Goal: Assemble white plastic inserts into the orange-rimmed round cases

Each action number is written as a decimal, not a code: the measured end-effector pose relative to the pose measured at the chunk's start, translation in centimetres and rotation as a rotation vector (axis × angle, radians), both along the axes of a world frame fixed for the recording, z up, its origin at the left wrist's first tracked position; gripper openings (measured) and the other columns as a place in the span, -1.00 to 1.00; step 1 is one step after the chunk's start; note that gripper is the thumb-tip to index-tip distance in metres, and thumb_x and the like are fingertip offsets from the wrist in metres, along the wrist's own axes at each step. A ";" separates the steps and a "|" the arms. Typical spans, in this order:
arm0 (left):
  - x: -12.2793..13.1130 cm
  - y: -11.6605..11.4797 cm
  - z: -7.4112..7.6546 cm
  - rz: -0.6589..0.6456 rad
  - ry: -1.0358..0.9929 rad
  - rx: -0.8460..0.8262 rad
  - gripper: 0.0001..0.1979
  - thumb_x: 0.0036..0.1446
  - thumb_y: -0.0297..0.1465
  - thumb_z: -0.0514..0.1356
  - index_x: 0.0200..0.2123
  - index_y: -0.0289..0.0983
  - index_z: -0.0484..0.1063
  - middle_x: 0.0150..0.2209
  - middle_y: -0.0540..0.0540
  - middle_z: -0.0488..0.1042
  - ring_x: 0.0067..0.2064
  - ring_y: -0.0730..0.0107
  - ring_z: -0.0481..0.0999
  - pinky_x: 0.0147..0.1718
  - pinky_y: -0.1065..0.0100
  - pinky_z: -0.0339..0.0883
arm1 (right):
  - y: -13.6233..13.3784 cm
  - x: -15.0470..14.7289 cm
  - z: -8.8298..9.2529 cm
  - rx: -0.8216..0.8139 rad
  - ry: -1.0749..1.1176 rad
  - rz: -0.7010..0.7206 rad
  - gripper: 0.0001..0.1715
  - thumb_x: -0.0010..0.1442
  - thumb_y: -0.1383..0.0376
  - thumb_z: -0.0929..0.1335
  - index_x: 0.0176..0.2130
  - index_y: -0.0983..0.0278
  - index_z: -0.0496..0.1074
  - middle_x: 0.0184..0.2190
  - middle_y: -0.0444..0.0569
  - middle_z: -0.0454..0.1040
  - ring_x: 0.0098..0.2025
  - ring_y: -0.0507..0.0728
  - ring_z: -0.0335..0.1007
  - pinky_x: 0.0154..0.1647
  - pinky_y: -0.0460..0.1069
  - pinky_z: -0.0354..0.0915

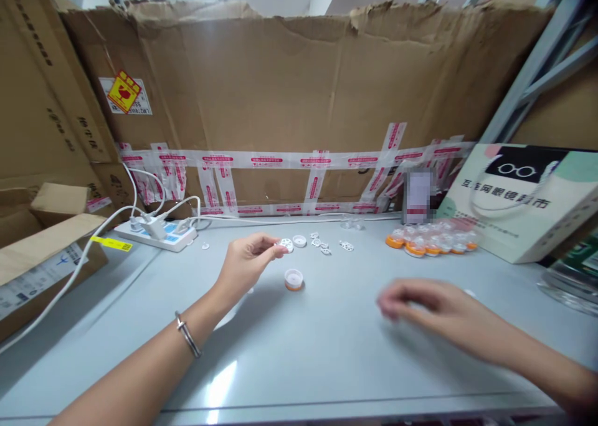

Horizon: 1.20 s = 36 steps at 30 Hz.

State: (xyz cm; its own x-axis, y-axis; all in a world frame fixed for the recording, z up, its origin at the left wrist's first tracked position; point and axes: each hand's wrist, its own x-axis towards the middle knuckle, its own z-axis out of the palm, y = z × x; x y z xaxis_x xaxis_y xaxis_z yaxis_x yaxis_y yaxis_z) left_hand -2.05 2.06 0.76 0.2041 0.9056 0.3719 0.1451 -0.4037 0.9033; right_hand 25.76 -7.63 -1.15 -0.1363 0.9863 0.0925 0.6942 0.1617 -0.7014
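My left hand (255,258), with a metal bangle at the wrist, pinches a small white round disc with holes (286,245) between thumb and fingertips. Right behind the disc stands a white round cap-like piece (299,241). A round container with an orange base and clear top (294,279) sits on the table just in front of that hand. Several small white plastic pieces (320,243) lie beyond, with a flat white one (346,246) to their right. Over the right side of the table, my right hand (420,301) is smeared by motion; its fingers look curled, their hold unclear.
Several orange-and-clear containers (430,238) cluster at the back right, before a paper bag (509,195). A white power strip (161,231) with cables lies back left, near an open carton (47,258). Tall cardboard (289,89) walls the rear. Clear pieces (351,225) lie near it.
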 end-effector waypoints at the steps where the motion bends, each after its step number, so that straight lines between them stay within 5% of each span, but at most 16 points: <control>1: -0.1 0.1 0.0 0.004 0.001 0.005 -0.85 -0.07 -0.35 0.26 -0.42 -0.32 0.49 -0.46 -0.08 0.57 -0.38 0.33 0.55 -0.34 0.36 0.44 | 2.2 -0.1 0.5 0.052 -0.040 0.015 -0.80 0.06 0.16 0.31 -0.43 0.19 0.48 -0.44 -0.07 0.51 -0.36 0.13 0.41 -0.30 -0.02 0.30; 6: -0.3 0.5 0.0 0.036 0.058 0.043 -0.86 -0.05 -0.35 0.25 -0.41 -0.31 0.48 -0.46 -0.07 0.57 -0.38 0.31 0.56 -0.34 0.35 0.44 | 11.0 -1.5 -0.3 0.253 -0.203 0.051 -0.78 0.07 0.24 0.28 -0.29 0.23 0.46 -0.31 -0.01 0.45 -0.31 0.12 0.36 -0.23 0.02 0.26; 10: -0.4 0.6 0.1 0.045 0.102 0.058 -0.91 -0.05 -0.39 0.25 -0.41 -0.28 0.48 -0.46 -0.05 0.57 -0.38 0.32 0.56 -0.34 0.37 0.43 | 13.1 -2.2 -2.2 0.235 -0.183 0.084 -0.84 0.02 0.28 0.31 -0.38 0.26 0.48 -0.40 -0.02 0.41 -0.38 0.11 0.34 -0.27 0.01 0.26; 17: 0.1 0.4 -0.1 0.015 0.204 0.048 -0.91 -0.06 -0.40 0.26 -0.40 -0.26 0.51 -0.41 -0.05 0.58 -0.36 0.34 0.54 -0.29 0.36 0.40 | 11.6 -2.8 -1.7 0.160 -0.041 0.058 -0.82 0.03 0.23 0.30 -0.47 0.27 0.43 -0.38 -0.01 0.43 -0.37 0.09 0.37 -0.26 0.01 0.28; 25: 1.2 0.3 -0.1 -0.056 0.052 -0.310 -0.85 -0.09 -0.49 0.24 -0.36 -0.31 0.53 -0.35 -0.11 0.58 -0.28 0.32 0.53 -0.21 0.33 0.37 | 10.1 -4.3 -1.1 -0.293 0.742 -0.099 -0.63 -0.24 0.15 0.49 -0.50 0.31 0.33 -0.50 -0.08 0.48 -0.43 0.03 0.42 -0.30 -0.06 0.31; 31: 1.3 0.4 -0.2 -0.110 0.013 -0.502 -0.76 -0.08 -0.47 0.25 -0.26 -0.34 0.51 -0.33 -0.12 0.57 -0.27 0.32 0.52 -0.15 0.31 0.32 | 9.1 -5.2 -0.6 -0.234 0.750 -0.035 -0.39 -0.13 0.19 0.46 -0.06 0.23 0.33 -0.51 -0.19 0.42 -0.44 0.02 0.39 -0.33 -0.05 0.28; 36: 1.7 0.3 -0.4 -0.138 -0.105 -0.569 -0.86 -0.11 -0.47 0.26 -0.38 -0.36 0.49 -0.43 -0.08 0.56 -0.37 0.37 0.53 -0.24 0.33 0.37 | 8.2 -5.7 0.1 -0.317 0.723 -0.061 -0.52 -0.14 0.18 0.46 -0.18 0.31 0.48 -0.48 -0.10 0.46 -0.37 0.05 0.40 -0.24 -0.02 0.25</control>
